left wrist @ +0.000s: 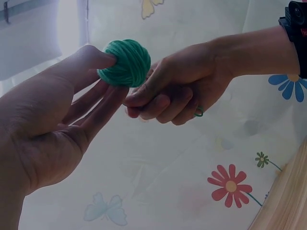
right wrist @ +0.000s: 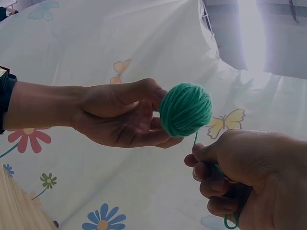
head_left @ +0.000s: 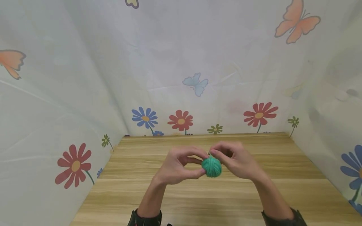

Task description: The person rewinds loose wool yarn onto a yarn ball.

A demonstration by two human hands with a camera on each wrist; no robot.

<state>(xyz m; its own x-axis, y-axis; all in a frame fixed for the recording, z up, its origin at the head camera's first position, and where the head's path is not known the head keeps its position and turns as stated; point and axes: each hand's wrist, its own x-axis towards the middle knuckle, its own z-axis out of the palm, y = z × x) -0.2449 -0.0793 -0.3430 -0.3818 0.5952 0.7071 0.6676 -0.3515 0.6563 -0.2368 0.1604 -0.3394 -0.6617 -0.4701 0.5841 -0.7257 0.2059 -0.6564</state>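
A small ball of green yarn [head_left: 212,167] is held up above the wooden table, pinched between the thumb and fingers of my left hand [head_left: 181,164]. My right hand [head_left: 236,158] is just to the right of the ball, its thumb and forefinger pinching the loose yarn strand [right wrist: 195,138] that runs from the ball. In the right wrist view the other fingers curl inward, and a small yarn loop [right wrist: 230,221] hangs out below them. The left wrist view shows the yarn ball [left wrist: 125,63] at the fingertips, close to the right hand [left wrist: 177,86].
The wooden table [head_left: 215,204] stretches beneath both hands. Pale sheets [head_left: 169,47] printed with flowers and butterflies enclose it at the back and on both sides. Dark sleeve cuffs [head_left: 145,218] show at the wrists. A bright light [right wrist: 252,36] glows in the right wrist view.
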